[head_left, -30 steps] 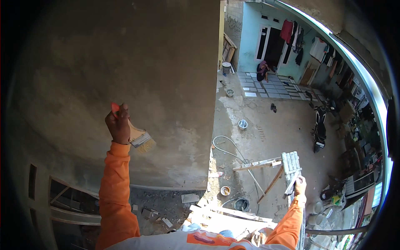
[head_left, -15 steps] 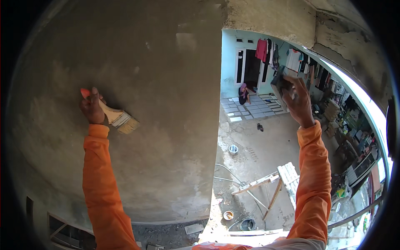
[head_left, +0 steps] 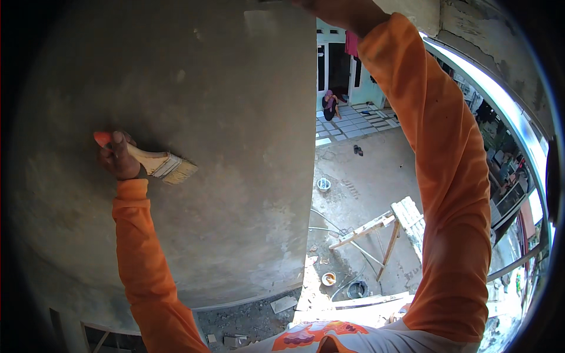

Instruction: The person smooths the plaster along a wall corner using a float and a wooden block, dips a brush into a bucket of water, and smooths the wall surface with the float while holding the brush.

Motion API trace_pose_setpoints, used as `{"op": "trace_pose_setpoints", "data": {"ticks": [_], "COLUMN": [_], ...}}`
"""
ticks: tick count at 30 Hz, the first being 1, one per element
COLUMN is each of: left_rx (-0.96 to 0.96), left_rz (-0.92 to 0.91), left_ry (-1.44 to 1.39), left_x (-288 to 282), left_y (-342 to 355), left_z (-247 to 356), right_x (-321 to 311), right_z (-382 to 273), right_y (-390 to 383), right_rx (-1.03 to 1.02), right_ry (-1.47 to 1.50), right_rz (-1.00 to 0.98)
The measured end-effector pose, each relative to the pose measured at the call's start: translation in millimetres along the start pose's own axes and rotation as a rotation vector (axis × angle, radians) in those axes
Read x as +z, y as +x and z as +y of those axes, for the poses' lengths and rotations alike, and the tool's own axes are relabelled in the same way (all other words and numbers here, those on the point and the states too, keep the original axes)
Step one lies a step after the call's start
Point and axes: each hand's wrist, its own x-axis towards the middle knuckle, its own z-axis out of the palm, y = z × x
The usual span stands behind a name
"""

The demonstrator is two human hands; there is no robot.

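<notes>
My left hand is closed round the wooden handle of a wide paintbrush with a red handle end. The brush's pale bristles point right and slightly down, close to the grey plastered wall. At the top edge, my right hand reaches up and across to the wall, its fingers mostly cut off by the frame. Only a thin dark edge of the flat hand tool it holds shows there, at the wall face. Whether the tool touches the plaster is hard to see.
Right of the wall edge, a yard lies well below, with a wooden trestle, a white bucket, a small pail and a dark bucket. A person sits on the tiled porch. Rubble lies at the wall's foot.
My right hand, with the dark flat tool, has swung up and left from over the yard to the upper wall. The left hand with the paintbrush has shifted slightly left.
</notes>
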Motion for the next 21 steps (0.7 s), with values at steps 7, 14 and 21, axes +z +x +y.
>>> {"op": "trace_pose_setpoints", "data": {"ticks": [7,14,21], "left_rx": [-0.006,-0.004,0.065], "left_rz": [-0.046,-0.074,-0.087], "left_ry": [0.037,0.047,0.064], "left_x": [0,-7,-5], "left_y": [3,0,9], "left_z": [2,0,-3], "right_x": [23,-4,-8], "right_z": [-174,-101,1], "right_y": [-244,-119,27], "right_rx": [0.116,0.260,0.215], "right_ry": [0.189,0.174,-0.001], "right_rz": [-0.253,0.096,0.009]}}
